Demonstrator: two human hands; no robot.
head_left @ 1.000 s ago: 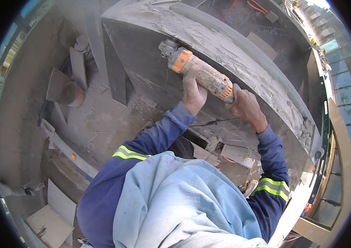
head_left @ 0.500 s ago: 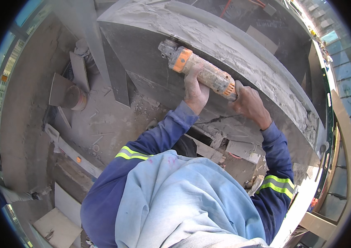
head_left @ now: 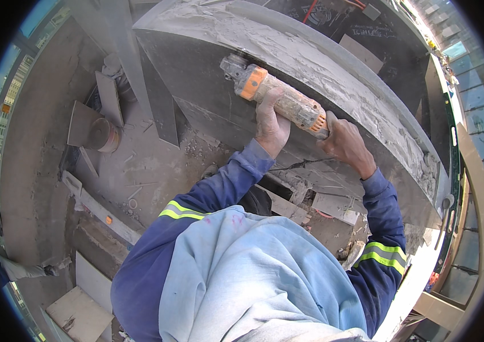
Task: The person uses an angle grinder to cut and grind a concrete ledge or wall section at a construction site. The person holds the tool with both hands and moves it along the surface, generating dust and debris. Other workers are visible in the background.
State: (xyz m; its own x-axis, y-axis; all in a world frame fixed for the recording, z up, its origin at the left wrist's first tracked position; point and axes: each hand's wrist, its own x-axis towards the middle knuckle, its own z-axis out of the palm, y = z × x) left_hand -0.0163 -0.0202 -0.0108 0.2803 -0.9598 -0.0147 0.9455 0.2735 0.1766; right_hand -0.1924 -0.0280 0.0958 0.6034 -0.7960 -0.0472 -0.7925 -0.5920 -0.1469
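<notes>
Nearest, your light blue garment [head_left: 236, 256] fills the foreground; beyond it your right hand [head_left: 347, 142] wraps the rear end of the dusty orange-and-grey power tool [head_left: 284, 104], and your left hand [head_left: 272, 126], farther left, is curled around its body, neither with a visible gap; the tool lies slantwise along the far upper edge of the dark panel [head_left: 196, 77], head to the left; its working side is hidden, so contact cannot be told; as for progress, the tool appears to be in position, yet no stretch of edge reads clearly as finished; just beyond, the rough pale layer [head_left: 287, 48] looks uneven throughout; how much work is left, the view does not settle.
</notes>
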